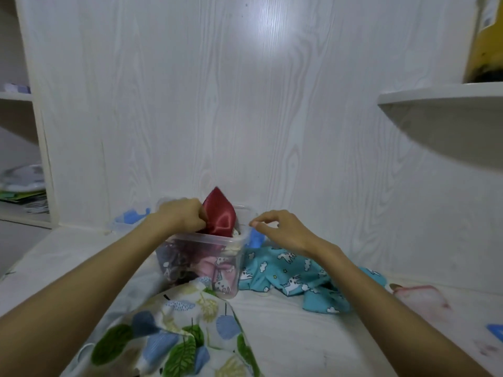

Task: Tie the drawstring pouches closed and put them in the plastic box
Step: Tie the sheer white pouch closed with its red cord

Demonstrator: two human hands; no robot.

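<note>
Presently noted: left hand [181,215] gripping red pouch [220,216], half inside plastic box [206,242]; right hand [280,230] beside box rim, fingers loosely curled, holding nothing.

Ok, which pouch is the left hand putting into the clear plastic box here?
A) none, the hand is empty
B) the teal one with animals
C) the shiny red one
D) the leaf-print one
C: the left hand holds the shiny red pouch at the top of the plastic box, half sticking out above the rim.

A shiny red pouch [221,217], a teal cloth [294,278] with white animals, a leaf-printed white cloth [179,330].
</note>
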